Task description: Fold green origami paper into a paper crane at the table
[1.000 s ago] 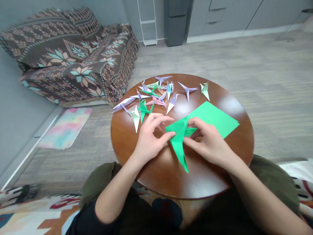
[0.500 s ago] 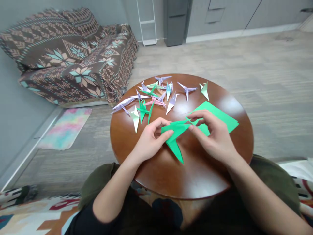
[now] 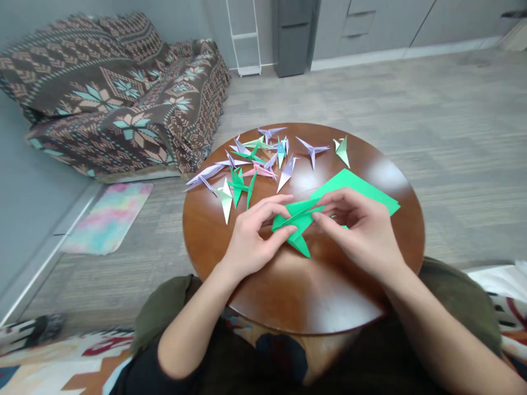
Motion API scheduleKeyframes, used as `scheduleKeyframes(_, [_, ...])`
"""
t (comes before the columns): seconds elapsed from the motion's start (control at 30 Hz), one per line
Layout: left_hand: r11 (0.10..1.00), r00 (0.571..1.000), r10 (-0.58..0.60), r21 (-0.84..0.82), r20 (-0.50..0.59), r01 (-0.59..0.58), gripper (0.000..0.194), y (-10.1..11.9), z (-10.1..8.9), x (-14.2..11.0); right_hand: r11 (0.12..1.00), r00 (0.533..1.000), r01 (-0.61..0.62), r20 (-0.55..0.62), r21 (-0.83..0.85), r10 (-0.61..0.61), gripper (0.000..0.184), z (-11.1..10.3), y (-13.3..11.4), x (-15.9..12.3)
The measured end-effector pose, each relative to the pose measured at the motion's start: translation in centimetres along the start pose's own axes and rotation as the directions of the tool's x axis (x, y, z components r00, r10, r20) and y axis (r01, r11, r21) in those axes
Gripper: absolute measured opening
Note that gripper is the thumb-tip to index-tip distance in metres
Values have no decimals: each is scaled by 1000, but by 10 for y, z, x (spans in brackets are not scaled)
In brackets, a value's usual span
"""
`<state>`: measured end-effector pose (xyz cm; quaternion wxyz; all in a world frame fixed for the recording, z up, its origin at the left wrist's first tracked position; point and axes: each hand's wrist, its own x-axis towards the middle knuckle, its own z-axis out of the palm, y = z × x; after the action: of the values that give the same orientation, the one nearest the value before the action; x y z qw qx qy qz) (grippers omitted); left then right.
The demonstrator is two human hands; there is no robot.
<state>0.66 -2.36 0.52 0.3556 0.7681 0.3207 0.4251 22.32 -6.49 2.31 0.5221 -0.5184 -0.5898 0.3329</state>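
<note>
Both hands are on a partly folded piece of green origami paper [image 3: 297,224], held just above the round table. My left hand [image 3: 263,227] pinches its left end between thumb and fingers. At the right end, my right hand [image 3: 356,225] grips a narrow folded point of the paper between thumb and fingertips. One pointed flap hangs down toward me between the hands. Behind my right hand lies a flat stack of green paper sheets [image 3: 364,189], partly hidden by that hand.
Several folded paper cranes in purple, green, pink and blue lie at the table's far left, among them a pink crane [image 3: 260,171]. A pale green crane [image 3: 341,151] sits at the back right. The brown round table [image 3: 288,299] stands before a covered sofa [image 3: 152,118].
The paper has turned in my hands, so its hanging flap looks shorter and a fold shows along the top. My left fingers have straightened out over the paper's upper edge.
</note>
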Motion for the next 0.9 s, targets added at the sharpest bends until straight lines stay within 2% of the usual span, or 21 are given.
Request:
scheduleKeyframes(0.13, [992, 992, 119, -37, 44, -117, 12, 4, -3, 0, 995, 999, -8, -31, 102, 12, 12, 0, -2, 1])
scheduleKeyframes(0.2, [990, 991, 132, -52, 25, -130, 12, 4, -2, 0, 982, 999, -29, -40, 186, 37, 15, 0, -4, 0])
scheduleKeyframes(0.3, [989, 999, 5, -147, -42, -12, 8, 2, 4, -3, 970, 998, -51, -19, 236, 57, 19, 1, -7, -1])
scheduleKeyframes(0.4, [950, 994, -99, -303, -51, 79, 26, -1, 9, -4, 974, 999, -40, 34, 221, 34, 13, 2, -9, -2])
scheduleKeyframes(0.47, [944, 994, -95, -323, -50, 75, 26, -2, 9, -3, 976, 999, -30, 42, 217, 21, 9, 1, -10, -2])
scheduleKeyframes(0.63, [963, 997, -67, -264, -34, 56, 12, 1, 5, -2, 978, 999, -33, 11, 206, 31, 6, 0, -8, -1])
scheduleKeyframes(0.7, [950, 996, -91, -299, -8, 85, 20, 1, 6, -2, 971, 999, -35, 0, 236, 36, 9, 2, -7, -2])
scheduleKeyframes(0.8, [891, 982, -174, -414, 75, 189, 49, 1, 9, -3, 964, 1000, -5, -11, 266, 8, 19, 7, -5, -5])
scheduleKeyframes(0.83, [872, 975, -200, -435, 100, 223, 56, 1, 10, -3, 968, 1000, 23, -21, 252, -18, 20, 9, -5, -7])
scheduleKeyframes(0.9, [858, 966, -228, -443, 125, 260, 56, 1, 11, -2, 980, 992, 125, -51, 153, -118, 20, 12, -5, -8])
